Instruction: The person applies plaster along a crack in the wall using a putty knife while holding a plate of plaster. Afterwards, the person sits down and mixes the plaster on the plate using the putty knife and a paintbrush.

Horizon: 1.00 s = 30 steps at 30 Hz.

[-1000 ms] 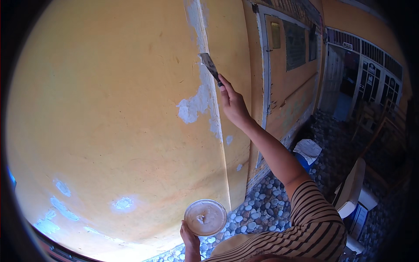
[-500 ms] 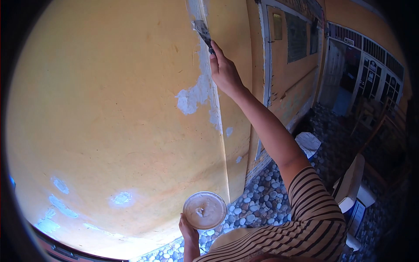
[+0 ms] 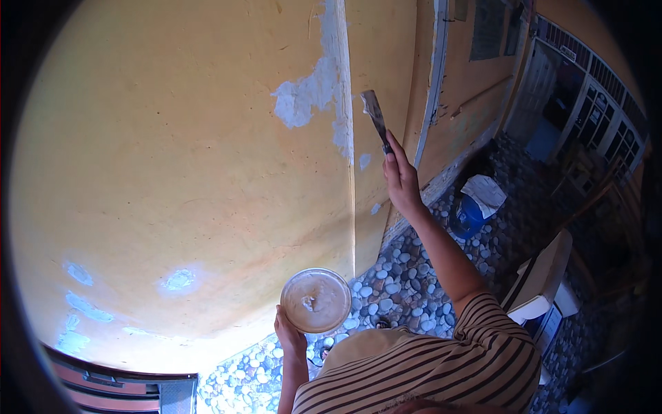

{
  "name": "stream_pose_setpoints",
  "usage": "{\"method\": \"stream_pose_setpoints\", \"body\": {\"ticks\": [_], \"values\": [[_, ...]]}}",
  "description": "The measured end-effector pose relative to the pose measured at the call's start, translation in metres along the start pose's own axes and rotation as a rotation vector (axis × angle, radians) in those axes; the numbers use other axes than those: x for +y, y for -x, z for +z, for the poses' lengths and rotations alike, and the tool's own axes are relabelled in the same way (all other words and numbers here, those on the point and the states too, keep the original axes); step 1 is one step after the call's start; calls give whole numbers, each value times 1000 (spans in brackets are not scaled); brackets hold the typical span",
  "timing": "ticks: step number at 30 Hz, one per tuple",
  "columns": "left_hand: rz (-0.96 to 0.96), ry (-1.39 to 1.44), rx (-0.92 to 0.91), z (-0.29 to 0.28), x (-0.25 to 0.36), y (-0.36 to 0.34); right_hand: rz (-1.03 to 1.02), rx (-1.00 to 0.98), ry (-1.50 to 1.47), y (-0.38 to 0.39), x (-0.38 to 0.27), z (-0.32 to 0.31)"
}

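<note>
My right hand (image 3: 403, 178) grips the dark handle of a putty knife (image 3: 374, 117), its blade pointing up with pale filler along one edge. The blade appears just off the wall, right of the vertical corner edge. Low in front of me, my left hand (image 3: 289, 337) holds a round shallow bowl (image 3: 315, 326) by its left rim. Pale greyish paste (image 3: 321, 293) lies in the bowl, with a small lump near its middle. Left of the corner edge, a patch of light filler (image 3: 303, 100) covers part of the yellow wall (image 3: 193, 159).
A blue bucket (image 3: 467, 219) with a whitish sheet over it stands on the pebble-patterned floor (image 3: 393, 283) to the right. Nearer is a cream-coloured chair-like object (image 3: 545, 276). Open doors (image 3: 534, 90) show at the far right. Several smaller filler patches (image 3: 178, 279) mark the lower wall.
My right hand has drawn the putty knife down and right, away from the upper corner edge. The bowl in my left hand sits slightly higher in view. The view has tilted downward.
</note>
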<state>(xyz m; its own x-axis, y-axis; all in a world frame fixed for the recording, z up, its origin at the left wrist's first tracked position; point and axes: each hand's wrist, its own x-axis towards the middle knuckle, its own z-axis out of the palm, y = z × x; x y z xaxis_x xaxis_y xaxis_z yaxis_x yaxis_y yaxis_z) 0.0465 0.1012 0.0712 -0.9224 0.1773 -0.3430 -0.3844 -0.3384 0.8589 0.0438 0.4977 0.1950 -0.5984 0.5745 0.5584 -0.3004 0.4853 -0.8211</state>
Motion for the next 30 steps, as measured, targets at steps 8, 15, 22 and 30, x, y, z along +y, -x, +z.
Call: {"method": "stream_pose_setpoints", "body": {"ticks": [8,15,22,30], "values": [[-15,-89,-107,-1,-8,-1,-125,-20,237,48,21,38],[-63,-41,-25,2,-8,-1,-170,17,189,15,41,62],[-52,-34,-23,-6,-7,1,-11,-45,208,43,62,71],[-47,-126,-84,1,-5,2,20,-82,265,67,85,71]]}}
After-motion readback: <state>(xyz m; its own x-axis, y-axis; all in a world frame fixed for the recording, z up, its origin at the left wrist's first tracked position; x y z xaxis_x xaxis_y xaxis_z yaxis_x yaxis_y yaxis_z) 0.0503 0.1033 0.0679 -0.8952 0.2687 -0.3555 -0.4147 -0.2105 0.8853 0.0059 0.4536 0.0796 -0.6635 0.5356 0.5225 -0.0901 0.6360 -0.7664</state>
